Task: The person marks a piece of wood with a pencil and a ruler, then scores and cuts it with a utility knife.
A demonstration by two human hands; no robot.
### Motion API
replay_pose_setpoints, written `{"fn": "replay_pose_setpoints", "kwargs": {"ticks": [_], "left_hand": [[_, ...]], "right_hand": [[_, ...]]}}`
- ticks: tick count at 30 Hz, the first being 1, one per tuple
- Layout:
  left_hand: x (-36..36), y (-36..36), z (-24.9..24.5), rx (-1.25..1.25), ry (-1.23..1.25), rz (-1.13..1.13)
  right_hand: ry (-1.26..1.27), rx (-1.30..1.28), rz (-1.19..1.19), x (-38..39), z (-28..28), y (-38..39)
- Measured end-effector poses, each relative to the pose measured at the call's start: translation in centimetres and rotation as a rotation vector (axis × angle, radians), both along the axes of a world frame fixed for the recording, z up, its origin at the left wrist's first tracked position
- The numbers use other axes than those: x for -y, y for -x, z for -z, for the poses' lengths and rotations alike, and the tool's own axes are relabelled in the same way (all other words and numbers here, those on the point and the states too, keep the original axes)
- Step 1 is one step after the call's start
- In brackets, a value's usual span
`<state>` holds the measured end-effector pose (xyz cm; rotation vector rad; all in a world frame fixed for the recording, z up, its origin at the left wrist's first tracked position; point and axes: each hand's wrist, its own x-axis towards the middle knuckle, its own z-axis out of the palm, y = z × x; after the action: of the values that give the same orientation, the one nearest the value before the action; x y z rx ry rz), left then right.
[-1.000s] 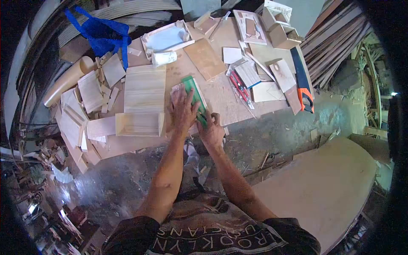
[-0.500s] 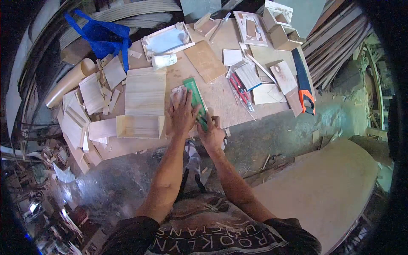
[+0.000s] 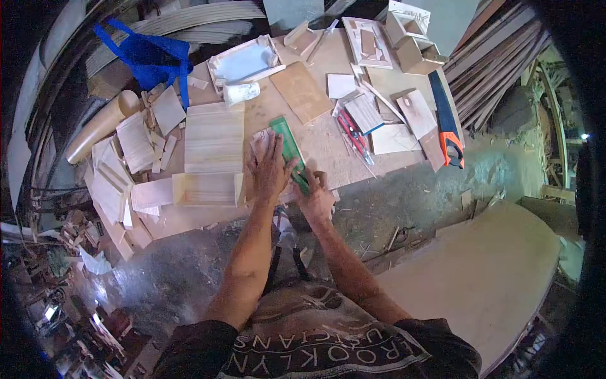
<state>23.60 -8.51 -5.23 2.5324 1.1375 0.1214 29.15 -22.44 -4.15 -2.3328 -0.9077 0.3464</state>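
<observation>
Dark short-sleeved T-shirt (image 3: 189, 354) at 6 o'clock; pale block lettering (image 3: 303, 359) across the chest, partly reading "ROOKLYN". Forearms, left hand (image 3: 270, 169) and right hand (image 3: 315, 199) bare.

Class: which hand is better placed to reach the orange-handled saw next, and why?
Probably the right hand: it is nearer the saw, while the left hand lies flat on the green ruler.

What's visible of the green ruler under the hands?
The green ruler is a flat, narrow strip, plastic by its look, lying diagonally on the plywood board. Its far end is bare; the left hand lies flat over its left edge, and the right hand covers its near end. Markings are too small to read.
</observation>
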Motion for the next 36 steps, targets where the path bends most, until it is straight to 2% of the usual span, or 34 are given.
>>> {"fn": "replay_pose_setpoints", "kwargs": {"ticks": [5,7,8,9,11,12,15,24,27,30,36], "left_hand": [[-0.1,-0.2,0.4,-0.014,-0.05,-0.01],[0.2,0.0,0.8,-0.004,-0.064,0.0],[0.0,-0.1,0.9,0.019,-0.093,-0.001],[-0.2,0.0,1.1,0.013,-0.087,0.005],[-0.3,0.0,1.5,0.082,-0.073,0.026],[-0.2,-0.1,1.1,0.081,-0.066,0.034],[0.0,-0.2,0.3,0.024,-0.043,0.022],[0.0,-0.3,0.6,-0.028,-0.038,0.012],[0.0,-0.1,1.4,-0.004,-0.097,0.035],[-0.2,-0.3,1.3,0.004,-0.068,0.002],[-0.2,-0.1,1.5,0.001,-0.171,0.036]], "right_hand": [[0.015,-0.043,0.017,0.0,-0.4,-0.3],[-0.165,-0.012,0.076,1.2,0.6,-0.6],[-0.303,-0.162,0.163,2.3,1.6,-1.1],[-0.296,-0.167,0.17,3.6,1.6,-1.5],[-0.262,-0.348,0.212,6.1,1.6,-2.0],[-0.257,-0.348,0.221,6.6,1.4,-1.7],[-0.23,-0.193,0.018,6.8,1.3,-0.5],[-0.075,-0.228,0.078,6.1,1.0,1.5],[-0.145,-0.178,0.058,6.1,1.8,1.5],[-0.122,-0.18,0.049,6.3,2.1,1.5],[-0.102,-0.199,0.051,6.3,2.1,1.4]]}}
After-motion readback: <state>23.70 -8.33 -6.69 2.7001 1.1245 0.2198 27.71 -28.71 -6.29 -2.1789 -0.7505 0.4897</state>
